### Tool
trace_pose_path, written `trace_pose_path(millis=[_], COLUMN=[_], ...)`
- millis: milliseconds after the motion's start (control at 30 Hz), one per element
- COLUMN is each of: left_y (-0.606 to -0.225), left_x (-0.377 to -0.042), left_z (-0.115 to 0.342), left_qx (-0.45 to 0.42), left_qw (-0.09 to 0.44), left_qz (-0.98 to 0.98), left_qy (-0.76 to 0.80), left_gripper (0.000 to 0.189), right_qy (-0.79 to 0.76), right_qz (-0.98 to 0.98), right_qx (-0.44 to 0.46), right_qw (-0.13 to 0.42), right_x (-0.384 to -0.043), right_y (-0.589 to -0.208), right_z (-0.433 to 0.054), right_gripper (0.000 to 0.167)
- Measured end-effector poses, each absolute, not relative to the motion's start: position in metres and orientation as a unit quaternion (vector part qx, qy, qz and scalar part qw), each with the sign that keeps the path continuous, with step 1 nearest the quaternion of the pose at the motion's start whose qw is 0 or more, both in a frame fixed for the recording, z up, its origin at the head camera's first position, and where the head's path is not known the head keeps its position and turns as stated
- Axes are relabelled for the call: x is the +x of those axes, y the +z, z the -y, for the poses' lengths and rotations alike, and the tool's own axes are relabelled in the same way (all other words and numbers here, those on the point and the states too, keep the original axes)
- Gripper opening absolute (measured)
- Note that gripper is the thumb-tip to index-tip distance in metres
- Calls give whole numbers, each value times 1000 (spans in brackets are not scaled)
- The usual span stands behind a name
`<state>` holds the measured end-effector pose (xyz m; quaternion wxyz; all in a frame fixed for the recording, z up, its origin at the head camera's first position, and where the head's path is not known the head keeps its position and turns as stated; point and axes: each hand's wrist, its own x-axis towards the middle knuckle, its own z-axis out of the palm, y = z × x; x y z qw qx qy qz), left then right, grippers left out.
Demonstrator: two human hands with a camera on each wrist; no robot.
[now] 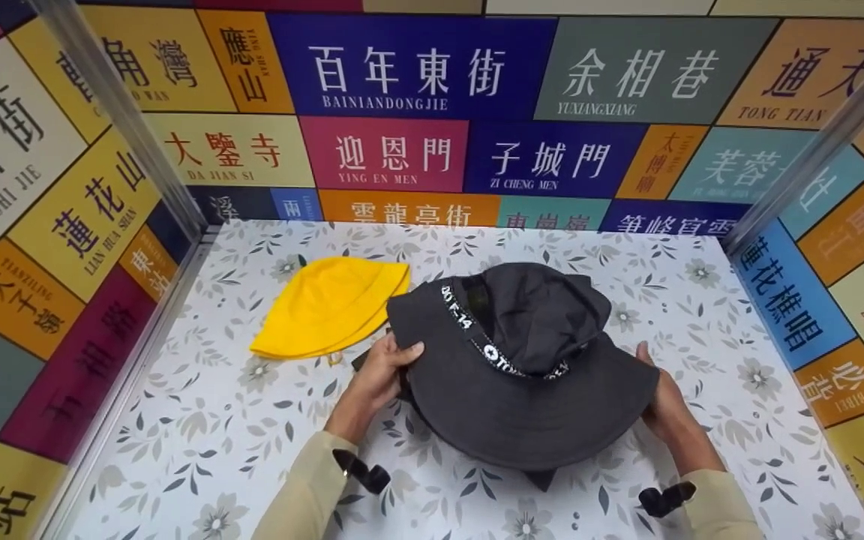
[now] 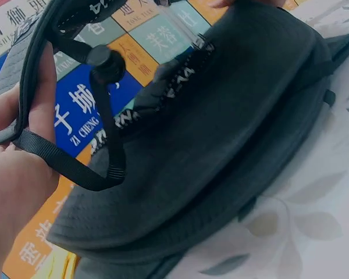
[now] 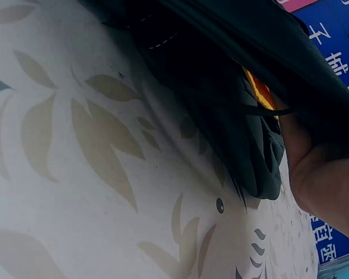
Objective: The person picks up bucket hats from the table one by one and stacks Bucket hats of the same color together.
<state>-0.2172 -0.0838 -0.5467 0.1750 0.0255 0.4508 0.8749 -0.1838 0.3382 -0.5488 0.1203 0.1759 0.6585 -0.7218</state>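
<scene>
A dark grey wide-brimmed sun hat (image 1: 529,420) is held between both hands, its crown slumped and a band with white lettering round it. My left hand (image 1: 383,367) grips the left side of the brim, thumb on top. At the right edge, my right hand (image 1: 664,397) holds the brim from outside, most of its fingers hidden beneath. In the left wrist view, a black strap (image 2: 81,171) with a round toggle (image 2: 106,63) hangs by the left hand. More dark fabric (image 2: 209,218) shows under the brim. A yellow bucket hat (image 1: 334,307) lies just beyond the left hand.
The table (image 1: 199,442) has a white cover printed with grey leaves and flowers. Panels (image 1: 394,67) with coloured street-name signs stand at the back and both sides, with metal posts (image 1: 128,112) at the corners.
</scene>
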Motion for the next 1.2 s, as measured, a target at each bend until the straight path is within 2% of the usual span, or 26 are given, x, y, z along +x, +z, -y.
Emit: trace_pose_path(millis=[233,400,533,667,800,933,1000,1100,1200], left_y=[-564,-577,-581,-580,-580,-580,-580,-580,-580], left_x=[-216,-216,-215,-214,-212,-211,-210,-210,-208], left_z=[87,86,84,84,82,78,76,73,71], left_qx=[1,-57,-86,-83,-79,-91,-100,-107,-115], left_qw=[165,137,117,95,72,50,36,7,-25], left_qz=[-488,-542,-589,-634,-669,-696,-710,-736,-760], left_qy=[857,827,795,763,736,710,696,668,639], left_gripper=[48,40,35,38,40,37,36,34,31], right_qy=[-769,-809,-820,-828,-842,-844,-834,-794,-737], right_qz=[-617,-571,-556,-543,-521,-519,-535,-593,-663], right_qx=[130,89,94,98,88,63,55,59,63], right_qw=[107,106,100,103,105,117,122,120,113], right_x=[-178,-178,-180,-180,-180,-181,-180,-178,-176], right_y=[-545,-553,-557,-558,-558,-557,-556,-554,-552], right_z=[-337,-341,-342,-343,-343,-343,-343,-341,-338], right_gripper=[59,51,46,53,52,68,71,62,36])
